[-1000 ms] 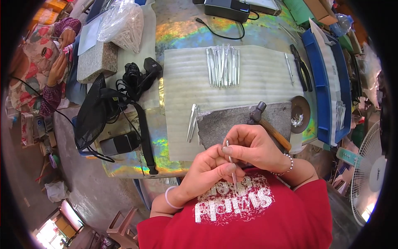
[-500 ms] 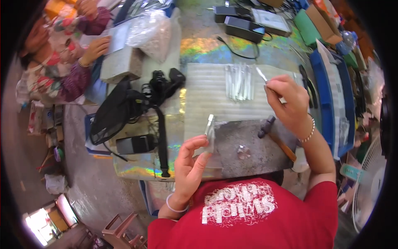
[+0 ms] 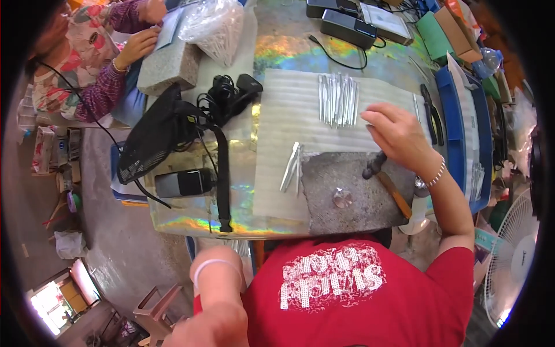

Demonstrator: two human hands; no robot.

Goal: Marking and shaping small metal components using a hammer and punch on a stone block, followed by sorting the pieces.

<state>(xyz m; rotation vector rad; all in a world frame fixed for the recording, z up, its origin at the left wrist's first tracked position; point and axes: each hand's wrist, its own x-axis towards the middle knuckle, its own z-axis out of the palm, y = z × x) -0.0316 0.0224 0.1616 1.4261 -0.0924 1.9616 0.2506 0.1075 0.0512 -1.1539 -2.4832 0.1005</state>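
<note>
My right hand [image 3: 396, 130] hovers over the foam sheet, just right of a row of several slim silvery metal strips [image 3: 338, 101]. Its fingers are loosely bent, and no object shows between them. A few similar strips [image 3: 292, 168] lie in a narrow fan beside a dark metal slab [image 3: 361, 202]. On that slab are a small round shiny disc [image 3: 342, 198] and a hammer [image 3: 394, 195] with a wooden handle. Low at the left, my left hand [image 3: 211, 327] is drawn back from the table by my body, its fingers hidden or blurred.
A black mesh bag [image 3: 153, 141], cables [image 3: 222, 98] and a dark box-shaped device [image 3: 184, 183] lie at the left. Black-handled pliers [image 3: 430, 115] and a blue tray [image 3: 454, 124] stand right. Across the far left corner, another person's hand [image 3: 139, 45] touches a sheet on a stone block [image 3: 167, 69].
My left hand has left the tabletop and moved down toward my body; the strip once at its fingers is out of it. The strip in my right hand no longer shows.
</note>
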